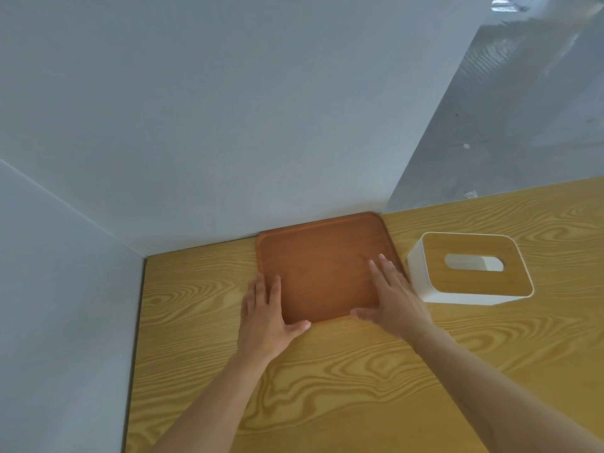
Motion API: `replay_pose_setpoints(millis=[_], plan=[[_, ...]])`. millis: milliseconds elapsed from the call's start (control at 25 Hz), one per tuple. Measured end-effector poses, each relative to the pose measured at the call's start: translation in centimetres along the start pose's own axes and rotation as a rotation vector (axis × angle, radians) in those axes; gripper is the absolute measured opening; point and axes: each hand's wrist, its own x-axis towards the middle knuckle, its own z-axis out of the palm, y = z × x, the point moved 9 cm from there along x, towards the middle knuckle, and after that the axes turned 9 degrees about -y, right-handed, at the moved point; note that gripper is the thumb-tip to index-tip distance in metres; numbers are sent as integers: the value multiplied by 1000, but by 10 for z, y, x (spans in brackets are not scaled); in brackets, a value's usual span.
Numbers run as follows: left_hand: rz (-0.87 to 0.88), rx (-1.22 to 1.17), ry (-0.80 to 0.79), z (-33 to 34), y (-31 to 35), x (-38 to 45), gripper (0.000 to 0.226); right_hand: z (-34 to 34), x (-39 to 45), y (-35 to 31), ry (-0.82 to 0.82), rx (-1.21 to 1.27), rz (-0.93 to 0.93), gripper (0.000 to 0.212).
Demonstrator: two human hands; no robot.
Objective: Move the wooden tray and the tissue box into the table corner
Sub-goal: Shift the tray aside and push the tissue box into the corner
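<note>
A flat reddish-brown wooden tray [322, 259] lies on the light wood-grain table [343, 371], its far edge against the back wall. My left hand [266, 317] grips the tray's near left corner, fingers on top and thumb along the near edge. My right hand [394, 297] holds the near right corner the same way. Just right of the tray stands the tissue box [470, 268], white with a light wooden lid and an oval slot. It is close to my right hand but apart from it.
A white back wall [228, 125] and a white left wall [58, 305] meet at the table corner [145, 256], left of the tray. A grey reflective panel [510, 119] stands behind the table at the right. Bare tabletop lies between tray and corner.
</note>
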Motion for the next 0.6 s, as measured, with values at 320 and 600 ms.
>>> replay_pose_setpoints(millis=[320, 600], plan=[[199, -90, -96, -30, 30, -21, 95, -37, -59, -18, 7, -27, -48, 62], [340, 66, -182, -33, 110, -29, 105, -86, -115, 39, 144, -108, -35, 57]])
